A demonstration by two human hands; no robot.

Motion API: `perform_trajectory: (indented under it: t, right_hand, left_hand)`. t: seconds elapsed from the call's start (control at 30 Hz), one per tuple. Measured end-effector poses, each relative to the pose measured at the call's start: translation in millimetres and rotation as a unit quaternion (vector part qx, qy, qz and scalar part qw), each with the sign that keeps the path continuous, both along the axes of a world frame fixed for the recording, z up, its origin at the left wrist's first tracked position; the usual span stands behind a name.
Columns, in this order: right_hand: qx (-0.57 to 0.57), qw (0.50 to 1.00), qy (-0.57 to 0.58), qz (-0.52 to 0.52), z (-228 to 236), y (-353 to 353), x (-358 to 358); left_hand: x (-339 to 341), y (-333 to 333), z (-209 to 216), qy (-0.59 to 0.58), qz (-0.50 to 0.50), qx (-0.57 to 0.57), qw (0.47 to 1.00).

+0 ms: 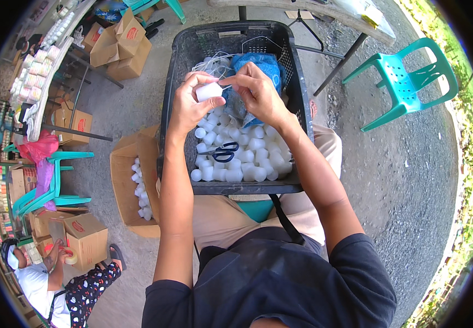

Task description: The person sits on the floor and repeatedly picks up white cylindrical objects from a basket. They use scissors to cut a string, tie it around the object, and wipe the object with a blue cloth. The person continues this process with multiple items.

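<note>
Over the black plastic crate (236,190) on my lap, my left hand (188,101) is closed around a small white cylinder (209,92), which lies on its side between thumb and fingers. My right hand (261,94) pinches a thin white cord (225,87) at the cylinder's right end. Loose white cords (214,64) lie in the crate behind my left hand. Many similar white cylinders (255,144) fill its near part. Dark-handled scissors (223,153) rest on top of them. Partly behind my right hand is a blue patterned bag (269,65).
A cardboard box (124,180) with more white cylinders stands left of the crate. Green plastic chairs stand right (411,82) and left (56,180). A table (324,16) lies ahead. At lower left another person (45,284) holds a tape roll beside a carton (86,240).
</note>
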State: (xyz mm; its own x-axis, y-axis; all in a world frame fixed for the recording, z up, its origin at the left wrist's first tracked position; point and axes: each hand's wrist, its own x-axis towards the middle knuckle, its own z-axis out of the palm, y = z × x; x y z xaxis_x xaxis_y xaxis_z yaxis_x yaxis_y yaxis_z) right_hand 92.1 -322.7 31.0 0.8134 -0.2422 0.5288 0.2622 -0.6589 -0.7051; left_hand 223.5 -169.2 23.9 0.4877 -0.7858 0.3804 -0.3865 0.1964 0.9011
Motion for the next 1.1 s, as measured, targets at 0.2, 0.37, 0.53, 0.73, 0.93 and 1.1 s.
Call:
perform_trajectory:
  t: [0.2, 0.37, 0.53, 0.73, 0.93, 1.1]
  right_hand:
    - [0.107, 0.993, -0.050, -0.024, -3, 16, 6]
    - [0.280, 0.959, -0.013, 0.042, -20, 12, 17]
    - [0.262, 0.961, 0.072, 0.046, -40, -3, 17]
    - [0.144, 0.989, 0.009, -0.019, -36, 4, 20]
    - [0.259, 0.966, 0.009, -0.010, -34, 10, 17]
    - [0.051, 0.998, 0.013, 0.023, -9, 7, 12]
  left_hand:
    - [-4, -1, -1, 0.103, -0.011, 0.018, 0.994]
    - [11, 4, -16, 0.225, 0.003, -0.071, 0.972]
    - [11, 2, -21, 0.250, 0.017, -0.069, 0.966]
    - [6, -5, -24, 0.220, 0.010, -0.083, 0.972]
    - [-11, -12, -14, 0.291, -0.041, -0.118, 0.949]
    - [3, -4, -26, 0.193, -0.002, -0.029, 0.981]
